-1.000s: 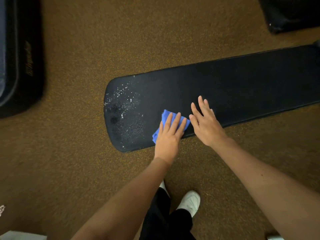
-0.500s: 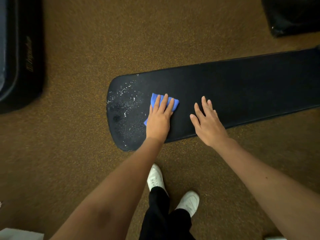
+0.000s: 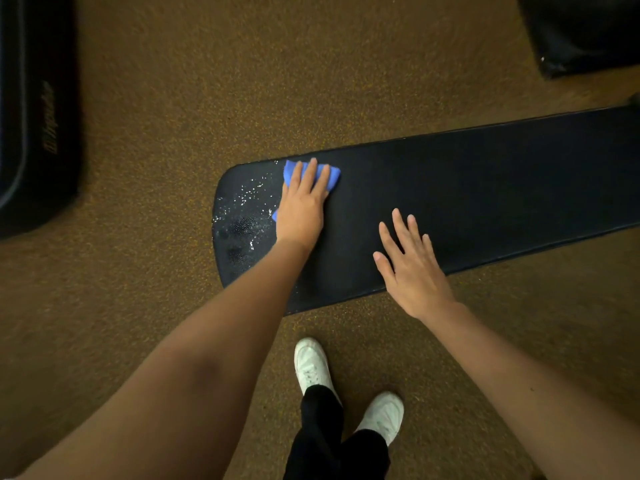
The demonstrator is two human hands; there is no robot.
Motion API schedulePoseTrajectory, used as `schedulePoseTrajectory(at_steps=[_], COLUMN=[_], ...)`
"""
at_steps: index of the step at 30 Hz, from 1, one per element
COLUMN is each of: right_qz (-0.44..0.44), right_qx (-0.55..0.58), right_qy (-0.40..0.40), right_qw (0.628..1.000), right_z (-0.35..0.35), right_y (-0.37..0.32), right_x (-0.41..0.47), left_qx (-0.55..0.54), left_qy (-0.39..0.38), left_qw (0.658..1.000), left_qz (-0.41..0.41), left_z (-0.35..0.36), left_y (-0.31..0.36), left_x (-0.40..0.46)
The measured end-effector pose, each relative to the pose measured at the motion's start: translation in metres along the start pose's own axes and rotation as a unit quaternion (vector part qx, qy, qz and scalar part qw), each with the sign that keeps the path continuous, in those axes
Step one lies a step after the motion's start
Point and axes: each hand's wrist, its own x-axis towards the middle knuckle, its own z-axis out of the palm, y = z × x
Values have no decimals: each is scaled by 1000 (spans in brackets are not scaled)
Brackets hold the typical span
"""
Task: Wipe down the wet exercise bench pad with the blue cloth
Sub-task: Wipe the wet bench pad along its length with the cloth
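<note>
At the bench pad far edge, left hand presses soft blue cloth flat; right hand rests open, empty; limp cloth needs palm pressure

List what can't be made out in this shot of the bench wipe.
- Cloth, head view: mostly hidden under the left hand.
- Pad: its right end is cut off by the frame edge; the left arm covers part of its near edge.
- Lettering on the black case at left: too blurred to read.
- Bench frame: hidden beneath the pad.
</note>
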Motion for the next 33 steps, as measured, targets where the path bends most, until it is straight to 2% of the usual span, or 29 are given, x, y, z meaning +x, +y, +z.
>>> schedulePoseTrajectory(at_steps=[5, 9, 14, 21, 24, 29, 31, 33], right_qz=[-8, -1, 1, -14, -17, -13, -10, -7], right_qx=[18, 32, 36, 71, 70, 73, 71, 77], right_qy=[8, 5, 11, 12, 19, 24, 27, 33], right_qw=[1000, 999, 999, 997, 997, 997, 997, 996], right_z=[0, -1, -3, -6, -3, -1, 0, 1], right_y=[1, 1, -3, 4, 4, 3, 2, 0], right_x=[-1, -2, -3, -2, -2, -1, -1, -1], left_qx=[-14, -9, -16, 29, 29, -9, -15, -18], left_qy=[24, 53, 3, -14, 23, 67, 67, 59], left_qw=[999, 999, 1000, 999, 999, 994, 996, 998], left_qz=[-29, -2, -14, -12, -8, -81, -55, 17], left_z=[-4, 7, 14, -1, 3, 10, 10, 12], left_y=[-6, 4, 17, -3, -2, 17, 27, 38], left_x=[34, -2, -59, 17, 28, 39, 46, 46])
